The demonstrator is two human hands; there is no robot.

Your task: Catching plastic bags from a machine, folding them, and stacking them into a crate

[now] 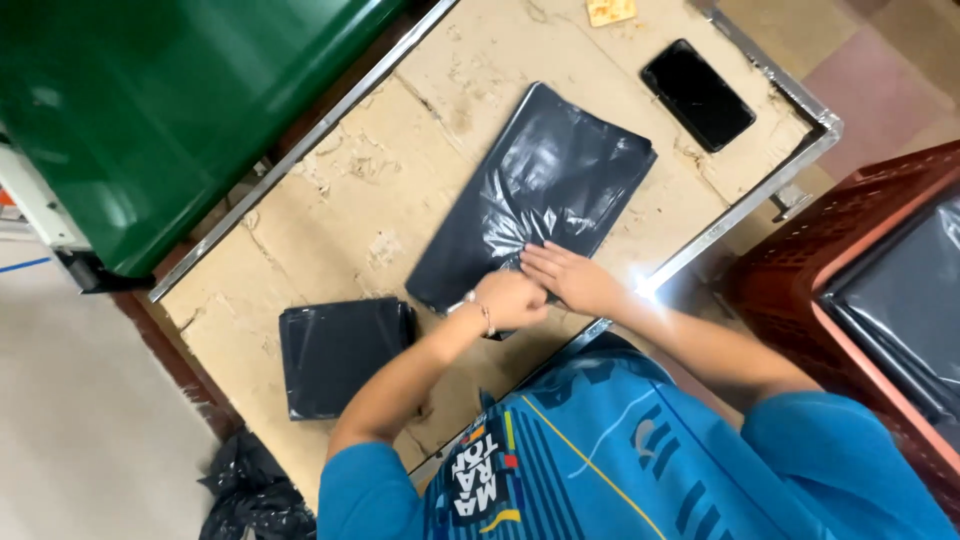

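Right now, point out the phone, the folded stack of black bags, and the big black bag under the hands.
phone (698, 94), head view, middle of its dark screen.
folded stack of black bags (342, 352), head view, centre of its top.
big black bag (545, 180), head view, its glossy middle.

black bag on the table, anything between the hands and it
Nothing visible. Both the left hand and the right hand already rest directly on the near end of the flat black bag. The phone and folded bag stack lie apart.
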